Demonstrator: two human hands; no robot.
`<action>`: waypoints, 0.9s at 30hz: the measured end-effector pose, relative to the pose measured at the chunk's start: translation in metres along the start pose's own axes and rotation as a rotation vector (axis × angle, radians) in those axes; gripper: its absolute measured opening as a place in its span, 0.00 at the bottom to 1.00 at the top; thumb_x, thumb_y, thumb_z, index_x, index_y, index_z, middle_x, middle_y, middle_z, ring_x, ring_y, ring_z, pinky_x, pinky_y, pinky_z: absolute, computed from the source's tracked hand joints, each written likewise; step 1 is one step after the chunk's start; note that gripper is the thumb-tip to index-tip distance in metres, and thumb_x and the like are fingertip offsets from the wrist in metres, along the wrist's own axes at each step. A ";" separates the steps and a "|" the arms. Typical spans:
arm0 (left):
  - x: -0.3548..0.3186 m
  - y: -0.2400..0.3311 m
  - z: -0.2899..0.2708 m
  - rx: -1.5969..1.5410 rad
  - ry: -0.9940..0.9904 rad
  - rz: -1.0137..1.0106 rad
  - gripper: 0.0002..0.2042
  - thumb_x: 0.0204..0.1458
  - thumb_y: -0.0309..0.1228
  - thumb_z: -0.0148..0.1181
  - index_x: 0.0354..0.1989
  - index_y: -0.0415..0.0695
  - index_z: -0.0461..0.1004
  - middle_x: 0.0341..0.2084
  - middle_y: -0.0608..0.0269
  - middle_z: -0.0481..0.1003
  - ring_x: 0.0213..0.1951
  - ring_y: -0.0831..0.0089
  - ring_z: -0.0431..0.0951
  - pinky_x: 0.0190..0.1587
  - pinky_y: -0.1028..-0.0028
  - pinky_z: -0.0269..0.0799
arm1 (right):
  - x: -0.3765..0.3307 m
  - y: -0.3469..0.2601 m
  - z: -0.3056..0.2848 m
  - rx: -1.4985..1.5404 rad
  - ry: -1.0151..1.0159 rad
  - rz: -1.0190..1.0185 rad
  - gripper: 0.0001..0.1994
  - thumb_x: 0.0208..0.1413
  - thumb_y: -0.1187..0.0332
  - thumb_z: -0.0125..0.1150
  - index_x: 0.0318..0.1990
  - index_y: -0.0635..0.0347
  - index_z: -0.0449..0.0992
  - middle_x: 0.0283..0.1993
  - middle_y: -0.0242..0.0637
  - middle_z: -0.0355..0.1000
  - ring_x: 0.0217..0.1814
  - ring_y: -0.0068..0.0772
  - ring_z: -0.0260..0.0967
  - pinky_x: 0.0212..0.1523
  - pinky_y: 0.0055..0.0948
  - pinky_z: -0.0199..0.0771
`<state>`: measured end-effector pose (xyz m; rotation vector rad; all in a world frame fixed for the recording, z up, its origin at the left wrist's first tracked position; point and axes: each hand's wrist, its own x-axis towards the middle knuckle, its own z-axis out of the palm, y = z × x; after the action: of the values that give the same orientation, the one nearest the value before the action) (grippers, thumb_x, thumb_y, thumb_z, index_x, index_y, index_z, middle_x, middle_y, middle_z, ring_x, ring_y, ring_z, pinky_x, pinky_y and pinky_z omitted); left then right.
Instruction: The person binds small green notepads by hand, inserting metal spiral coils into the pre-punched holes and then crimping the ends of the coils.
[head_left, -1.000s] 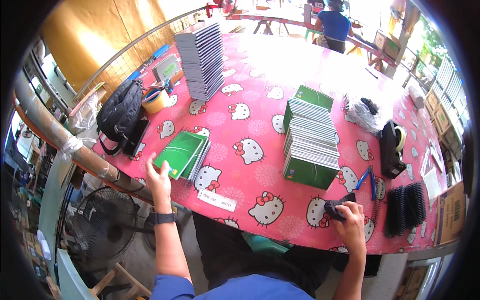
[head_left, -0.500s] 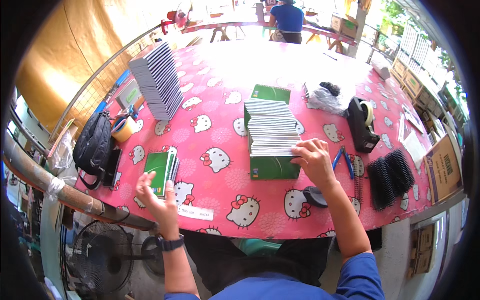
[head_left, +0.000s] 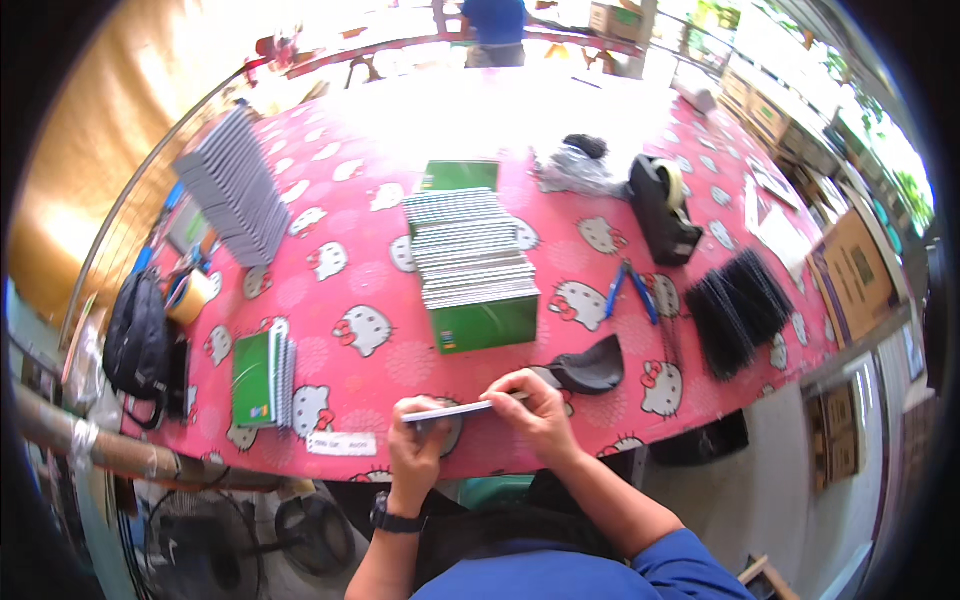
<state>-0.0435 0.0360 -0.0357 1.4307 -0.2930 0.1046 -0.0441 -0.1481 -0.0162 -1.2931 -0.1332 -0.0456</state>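
Near the table's front edge, a thin notebook (head_left: 458,409) is held almost edge-on between my hands. My left hand (head_left: 414,452) is closed on its left end, fingers behind and beneath. The fingertips of my right hand (head_left: 540,418) pinch its right end. Just beyond lies a long row of notebooks (head_left: 468,238), leaning on one another with their pale edges up. A green cover (head_left: 487,323) faces me at the row's near end. To the left sits a small pile of green spiral notebooks (head_left: 256,378). Beside my right hand rests a dark curved object (head_left: 592,367) of unclear kind.
A tall notebook stack (head_left: 238,190) stands at the far left, behind a black bag (head_left: 138,338). Rightward lie blue-handled pliers (head_left: 618,285), black spiral coils (head_left: 738,315), a tape dispenser (head_left: 660,215) and a cardboard box (head_left: 860,272). A person (head_left: 495,25) is in the background.
My right hand has left the notebook row and come toward me. My left hand has moved right, away from the small pile. Both now hold a notebook. The whole view has shifted.
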 end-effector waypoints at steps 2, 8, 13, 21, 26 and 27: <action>-0.003 0.003 0.007 0.317 0.194 0.148 0.18 0.46 0.19 0.59 0.47 0.41 0.65 0.44 0.54 0.67 0.51 0.62 0.67 0.58 0.63 0.58 | 0.002 0.003 0.014 -0.083 0.103 -0.094 0.09 0.56 0.74 0.59 0.43 0.61 0.69 0.36 0.30 0.69 0.40 0.16 0.66 0.43 0.19 0.67; 0.002 0.033 0.037 1.001 0.010 0.530 0.16 0.45 0.22 0.57 0.46 0.45 0.72 0.46 0.59 0.73 0.46 0.65 0.73 0.55 0.63 0.55 | 0.006 -0.022 -0.010 -0.290 -0.044 -0.101 0.06 0.55 0.75 0.58 0.41 0.61 0.73 0.37 0.33 0.72 0.37 0.20 0.69 0.39 0.21 0.71; 0.010 0.034 0.035 0.942 -0.059 0.538 0.15 0.43 0.20 0.56 0.39 0.51 0.78 0.35 0.71 0.78 0.36 0.76 0.76 0.44 0.70 0.55 | 0.034 -0.065 -0.163 -1.186 0.569 -0.411 0.06 0.49 0.74 0.60 0.34 0.64 0.77 0.33 0.46 0.73 0.36 0.45 0.72 0.38 0.37 0.72; 0.012 0.035 0.040 0.945 -0.009 0.550 0.10 0.43 0.23 0.61 0.34 0.52 0.79 0.35 0.72 0.77 0.36 0.75 0.74 0.44 0.71 0.55 | 0.035 -0.059 -0.242 -1.421 0.685 -0.105 0.09 0.50 0.70 0.59 0.38 0.62 0.76 0.36 0.47 0.72 0.41 0.50 0.71 0.43 0.40 0.72; 0.016 0.034 0.040 0.949 -0.002 0.558 0.08 0.41 0.27 0.66 0.32 0.51 0.80 0.31 0.71 0.76 0.34 0.73 0.72 0.43 0.71 0.57 | 0.033 -0.104 -0.199 -1.342 0.768 -0.331 0.13 0.61 0.76 0.45 0.51 0.60 0.71 0.38 0.47 0.69 0.37 0.45 0.69 0.44 0.35 0.69; 0.018 0.035 0.042 0.938 0.001 0.558 0.07 0.42 0.27 0.66 0.32 0.49 0.79 0.30 0.70 0.76 0.33 0.72 0.72 0.42 0.70 0.58 | 0.030 -0.108 -0.176 -1.249 0.688 -0.338 0.13 0.62 0.77 0.44 0.51 0.62 0.71 0.39 0.46 0.70 0.37 0.42 0.69 0.44 0.32 0.69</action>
<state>-0.0404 -0.0019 0.0071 2.2331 -0.6950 0.7797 -0.0136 -0.3454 0.0440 -2.3909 0.3326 -0.9807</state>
